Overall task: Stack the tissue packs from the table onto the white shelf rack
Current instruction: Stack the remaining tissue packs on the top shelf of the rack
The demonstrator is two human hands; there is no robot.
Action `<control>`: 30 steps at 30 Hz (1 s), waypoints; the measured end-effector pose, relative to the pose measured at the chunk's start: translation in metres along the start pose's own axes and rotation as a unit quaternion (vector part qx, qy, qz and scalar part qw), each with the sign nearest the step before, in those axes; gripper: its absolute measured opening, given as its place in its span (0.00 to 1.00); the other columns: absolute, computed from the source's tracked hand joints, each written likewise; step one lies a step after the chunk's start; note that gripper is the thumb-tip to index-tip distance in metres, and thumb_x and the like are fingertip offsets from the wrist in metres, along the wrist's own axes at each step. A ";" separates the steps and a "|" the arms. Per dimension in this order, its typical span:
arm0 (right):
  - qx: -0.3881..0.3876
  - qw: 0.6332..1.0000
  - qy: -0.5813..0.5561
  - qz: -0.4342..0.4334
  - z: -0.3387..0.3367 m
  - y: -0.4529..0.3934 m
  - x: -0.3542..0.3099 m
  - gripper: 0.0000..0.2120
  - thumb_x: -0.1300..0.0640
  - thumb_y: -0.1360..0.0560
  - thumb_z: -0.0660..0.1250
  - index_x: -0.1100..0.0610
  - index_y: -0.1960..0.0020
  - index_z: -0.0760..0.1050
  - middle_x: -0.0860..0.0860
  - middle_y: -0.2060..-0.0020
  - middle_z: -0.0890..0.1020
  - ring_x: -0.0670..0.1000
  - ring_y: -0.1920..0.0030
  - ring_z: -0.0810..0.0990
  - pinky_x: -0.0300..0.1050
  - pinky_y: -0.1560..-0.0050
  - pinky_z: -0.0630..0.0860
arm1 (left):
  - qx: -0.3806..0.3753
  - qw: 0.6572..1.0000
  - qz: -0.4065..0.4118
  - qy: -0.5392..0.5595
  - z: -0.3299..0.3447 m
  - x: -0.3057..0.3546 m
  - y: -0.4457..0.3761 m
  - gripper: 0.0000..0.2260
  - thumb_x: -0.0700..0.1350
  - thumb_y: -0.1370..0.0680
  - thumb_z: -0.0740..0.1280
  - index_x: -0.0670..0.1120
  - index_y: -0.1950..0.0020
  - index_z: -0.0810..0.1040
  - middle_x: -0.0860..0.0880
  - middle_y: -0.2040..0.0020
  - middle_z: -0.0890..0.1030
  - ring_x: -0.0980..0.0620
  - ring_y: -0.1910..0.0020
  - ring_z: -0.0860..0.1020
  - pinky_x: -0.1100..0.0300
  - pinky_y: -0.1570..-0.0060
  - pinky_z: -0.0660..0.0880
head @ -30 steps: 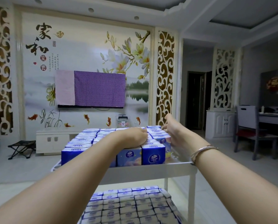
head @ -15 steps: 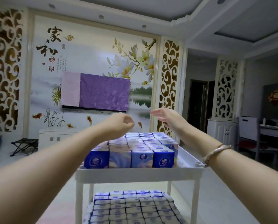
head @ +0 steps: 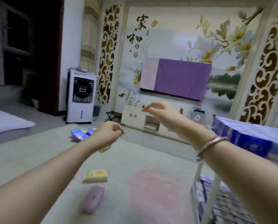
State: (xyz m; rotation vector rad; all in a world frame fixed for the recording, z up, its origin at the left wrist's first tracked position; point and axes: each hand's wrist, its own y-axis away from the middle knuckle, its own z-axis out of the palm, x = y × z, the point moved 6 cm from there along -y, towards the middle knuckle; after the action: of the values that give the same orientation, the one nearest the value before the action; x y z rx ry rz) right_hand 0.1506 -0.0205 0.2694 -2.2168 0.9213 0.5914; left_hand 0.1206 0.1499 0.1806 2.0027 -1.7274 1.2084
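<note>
My left hand [head: 109, 133] hovers over the pale table [head: 38, 159] with its fingers curled and nothing in it. My right hand [head: 157, 109] is stretched forward in the air, fingers relaxed and empty. Tissue packs lie on the table: a yellow pack [head: 95, 175], a pink pack [head: 93, 201] and blue packs [head: 80, 135] beyond my left hand. The white shelf rack [head: 198, 183] stands at the right edge. Blue packs [head: 248, 136] fill its top tier and more packs [head: 228, 204] its lower tier.
A white air cooler [head: 81, 96] stands at the back left. A covered television [head: 175, 78] hangs above a low white cabinet [head: 135, 117]. A folding stool [head: 112, 114] sits on the floor beside the cabinet.
My view has swung left from the rack to the table. Both hands have lifted off the packs on the rack's top tier and now hang empty in the air.
</note>
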 end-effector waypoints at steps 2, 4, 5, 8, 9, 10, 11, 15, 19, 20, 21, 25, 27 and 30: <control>-0.030 0.999 0.001 0.015 0.055 -0.019 0.015 0.13 0.59 0.22 0.58 0.58 0.42 0.79 0.51 0.46 0.79 0.48 0.43 0.76 0.40 0.47 0.71 | 0.014 0.999 -0.043 -0.005 -0.012 -0.052 0.004 0.09 0.39 0.24 0.63 0.48 0.56 0.82 0.47 0.54 0.82 0.50 0.55 0.78 0.63 0.59 0.72; -0.057 0.997 0.008 0.044 0.106 -0.032 0.037 0.14 0.60 0.22 0.58 0.60 0.41 0.78 0.53 0.48 0.79 0.49 0.49 0.75 0.36 0.58 0.72 | 0.022 0.997 -0.072 -0.016 -0.020 -0.093 0.004 0.09 0.40 0.24 0.63 0.50 0.56 0.82 0.48 0.57 0.81 0.50 0.58 0.78 0.65 0.63 0.69; -0.071 0.996 0.008 0.061 0.128 -0.038 0.050 0.14 0.61 0.22 0.59 0.60 0.42 0.78 0.55 0.49 0.79 0.51 0.50 0.76 0.36 0.60 0.72 | 0.027 0.996 -0.085 -0.020 -0.022 -0.111 0.003 0.09 0.40 0.24 0.63 0.50 0.56 0.82 0.48 0.57 0.81 0.51 0.60 0.77 0.67 0.64 0.69; -0.101 0.991 0.012 0.087 0.183 -0.058 0.090 0.13 0.62 0.25 0.59 0.57 0.45 0.79 0.56 0.48 0.81 0.55 0.46 0.79 0.43 0.52 0.75 | 0.046 0.993 -0.105 -0.017 -0.022 -0.157 -0.011 0.10 0.38 0.25 0.62 0.51 0.57 0.80 0.47 0.53 0.83 0.50 0.53 0.79 0.61 0.55 0.72; -0.106 0.990 0.018 0.087 0.196 -0.065 0.101 0.13 0.62 0.26 0.59 0.56 0.45 0.79 0.55 0.47 0.81 0.54 0.45 0.78 0.44 0.52 0.74 | 0.053 0.992 -0.112 -0.016 -0.020 -0.171 -0.017 0.10 0.38 0.25 0.62 0.51 0.57 0.79 0.48 0.52 0.83 0.50 0.51 0.79 0.61 0.54 0.72; -0.110 0.990 0.026 0.087 0.207 -0.072 0.111 0.14 0.62 0.26 0.60 0.56 0.44 0.78 0.54 0.45 0.80 0.53 0.43 0.77 0.41 0.52 0.72 | 0.058 0.991 -0.118 -0.013 -0.018 -0.186 -0.025 0.11 0.37 0.26 0.61 0.51 0.55 0.79 0.48 0.50 0.82 0.50 0.49 0.79 0.62 0.54 0.71; -0.110 0.990 0.034 0.082 0.218 -0.081 0.118 0.15 0.62 0.26 0.60 0.55 0.42 0.78 0.53 0.42 0.79 0.52 0.41 0.76 0.39 0.51 0.69 | 0.064 0.991 -0.119 -0.010 -0.015 -0.198 -0.034 0.11 0.36 0.26 0.62 0.50 0.51 0.79 0.49 0.48 0.81 0.50 0.46 0.78 0.63 0.53 0.70; -0.089 0.993 0.055 0.053 0.255 -0.126 0.140 0.18 0.57 0.25 0.63 0.51 0.35 0.72 0.53 0.38 0.75 0.50 0.45 0.73 0.38 0.51 0.65 | 0.075 0.991 -0.112 -0.018 -0.011 -0.239 -0.075 0.17 0.35 0.26 0.63 0.46 0.38 0.75 0.50 0.42 0.77 0.48 0.49 0.75 0.63 0.57 0.67; -0.076 0.994 0.053 0.049 0.298 -0.175 0.155 0.29 0.47 0.28 0.67 0.47 0.29 0.63 0.54 0.33 0.70 0.54 0.33 0.68 0.47 0.37 0.68 | 0.085 0.989 -0.117 -0.039 -0.003 -0.277 -0.120 0.18 0.37 0.27 0.62 0.49 0.38 0.75 0.45 0.40 0.75 0.43 0.44 0.75 0.58 0.51 0.73; -0.072 0.995 0.055 0.047 0.307 -0.186 0.155 0.31 0.46 0.28 0.67 0.46 0.28 0.62 0.54 0.33 0.70 0.54 0.32 0.66 0.49 0.34 0.67 | 0.089 0.986 -0.128 -0.055 -0.002 -0.286 -0.129 0.20 0.39 0.26 0.62 0.50 0.35 0.73 0.45 0.35 0.72 0.41 0.40 0.72 0.54 0.44 0.72; -0.066 0.995 0.057 0.047 0.316 -0.197 0.155 0.32 0.45 0.29 0.67 0.45 0.27 0.60 0.55 0.33 0.69 0.55 0.31 0.65 0.50 0.33 0.66 | 0.089 0.983 -0.141 -0.073 0.000 -0.295 -0.137 0.22 0.41 0.25 0.62 0.51 0.31 0.69 0.45 0.30 0.67 0.40 0.36 0.69 0.52 0.38 0.69; -0.067 0.995 0.065 0.040 0.349 -0.235 0.154 0.31 0.45 0.26 0.64 0.43 0.26 0.57 0.58 0.35 0.67 0.58 0.31 0.64 0.50 0.34 0.66 | 0.074 0.975 -0.179 -0.108 0.000 -0.320 -0.164 0.27 0.43 0.22 0.60 0.59 0.25 0.60 0.47 0.22 0.46 0.41 0.26 0.53 0.53 0.32 0.61; -0.098 0.990 0.093 0.037 0.365 -0.248 0.156 0.29 0.45 0.24 0.61 0.42 0.25 0.56 0.62 0.30 0.61 0.61 0.29 0.62 0.53 0.31 0.64 | 0.047 0.973 -0.190 -0.122 0.000 -0.333 -0.176 0.25 0.45 0.22 0.59 0.60 0.26 0.62 0.44 0.22 0.43 0.40 0.25 0.49 0.52 0.29 0.56; -0.121 0.985 0.111 0.045 0.373 -0.256 0.158 0.24 0.50 0.23 0.59 0.45 0.28 0.61 0.62 0.32 0.61 0.64 0.35 0.70 0.54 0.35 0.69 | 0.041 0.974 -0.201 -0.096 0.004 -0.347 -0.186 0.21 0.47 0.23 0.63 0.58 0.30 0.70 0.44 0.26 0.58 0.40 0.31 0.63 0.56 0.32 0.62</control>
State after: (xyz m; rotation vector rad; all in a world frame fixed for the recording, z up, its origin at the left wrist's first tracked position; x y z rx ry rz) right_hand 0.3875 0.3127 0.0196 -2.5084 1.1181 0.5267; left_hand 0.3028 0.4454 -0.0046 2.4340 -1.2685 0.9885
